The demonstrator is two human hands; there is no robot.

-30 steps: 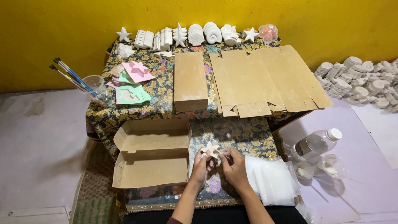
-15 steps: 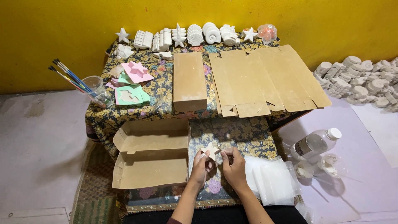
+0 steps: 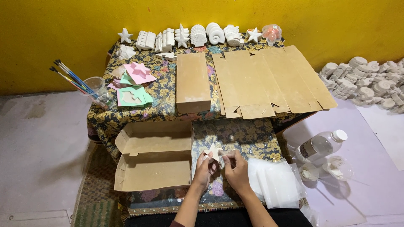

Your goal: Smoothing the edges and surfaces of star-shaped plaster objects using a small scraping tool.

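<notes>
Both hands meet near the middle of the near edge of the table (image 3: 248,138), over its flowered cloth. The left hand (image 3: 205,167) and the right hand (image 3: 235,168) are close together, fingers pinched on a small white star (image 3: 214,151) held between them, just above the cloth. Each hand grips one side of the star; its points stick up past the fingertips.

Just left of the hands lies an open box (image 3: 153,155) of brown card, its lid folded back toward the far side. Just right of the right hand is a stack of clear bags (image 3: 275,183), partly hanging off the table edge. Farther right, on the floor, a clear bottle (image 3: 322,145) with a white cap lies on its side beside a small clear cup (image 3: 338,167).

On the far half of the table stands a closed box (image 3: 192,82), and right of it a flat sheet (image 3: 269,82) of unfolded card. Along the far edge, against the yellow wall, runs a row of white figures (image 3: 198,35): stars, shells and blocks. At the left, pink and green moulds (image 3: 132,84) lie in a heap, near a cup of brushes (image 3: 94,88) at the table's left edge. Far right on the floor is a pile of casts (image 3: 366,80).
</notes>
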